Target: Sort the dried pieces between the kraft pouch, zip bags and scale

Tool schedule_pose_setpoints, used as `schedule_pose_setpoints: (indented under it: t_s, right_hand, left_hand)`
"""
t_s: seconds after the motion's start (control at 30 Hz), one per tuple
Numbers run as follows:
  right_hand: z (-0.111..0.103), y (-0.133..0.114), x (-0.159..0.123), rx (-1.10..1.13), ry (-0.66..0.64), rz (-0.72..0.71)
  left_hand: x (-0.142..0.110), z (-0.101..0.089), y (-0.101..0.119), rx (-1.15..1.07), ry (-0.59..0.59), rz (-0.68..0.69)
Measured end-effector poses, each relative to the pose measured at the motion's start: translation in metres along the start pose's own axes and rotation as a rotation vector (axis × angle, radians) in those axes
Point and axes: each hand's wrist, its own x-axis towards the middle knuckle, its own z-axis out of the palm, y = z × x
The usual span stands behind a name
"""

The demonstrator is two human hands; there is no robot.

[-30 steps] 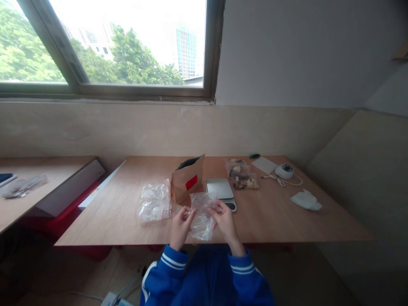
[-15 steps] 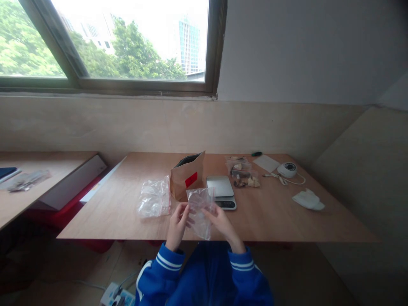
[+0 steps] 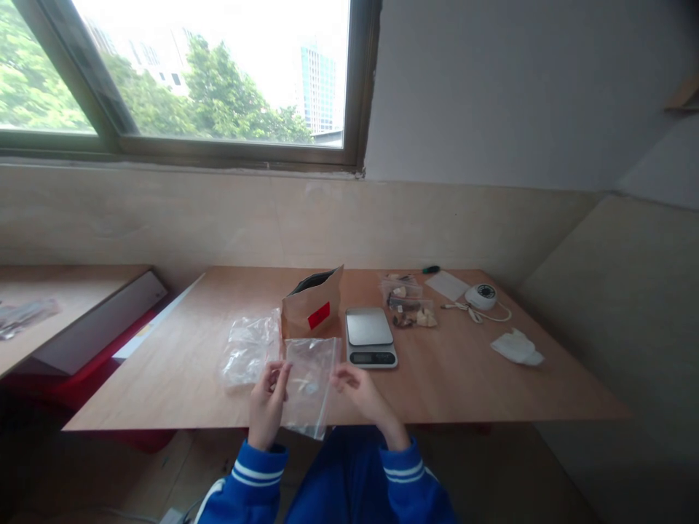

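My left hand [image 3: 269, 399] and my right hand [image 3: 361, 393] both pinch the top edge of a clear empty zip bag [image 3: 310, 386], held up over the near edge of the wooden table [image 3: 464, 378]. The bag hangs between them, spread flat. Just behind it stands a brown paper pouch [image 3: 313, 311] with a red label, its top open. A small digital scale [image 3: 370, 336] lies right of the pouch, nothing on its pan.
A pile of clear zip bags [image 3: 247, 348] lies left of the pouch. Filled small bags [image 3: 407, 303] sit behind the scale. A white round device [image 3: 480, 296] with a cable, a white card [image 3: 447, 284] and crumpled white paper [image 3: 515, 346] occupy the right side. A second table [image 3: 65, 306] stands left.
Both hands have drawn apart and shifted left and nearer, stretching the clear bag out flat between them. The view has swung slightly right.
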Motion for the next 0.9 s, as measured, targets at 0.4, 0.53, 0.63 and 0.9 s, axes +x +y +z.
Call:
schedule_pose_setpoints:
  t_s: [0.4, 0.53, 0.63, 0.9]
  right_hand:
    - [-0.216, 0.033, 0.125, -0.963, 0.546, -0.072]
    - [-0.226, 0.034, 0.147, -1.114, 0.538, 0.043]
    - [-0.229, 0.039, 0.141, -1.221, 0.537, 0.091]
    - [-0.239, 0.024, 0.110, -1.374, 0.466, 0.115]
  left_hand:
    - [0.052, -0.092, -0.009, 0.181, 0.295, -0.169]
    - [0.077, -0.082, -0.021, 0.296, 0.184, -0.197]
    - [0.078, -0.084, -0.031, 0.421, 0.207, -0.129]
    - [0.043, -0.060, -0.008, 0.634, 0.263, 0.214]
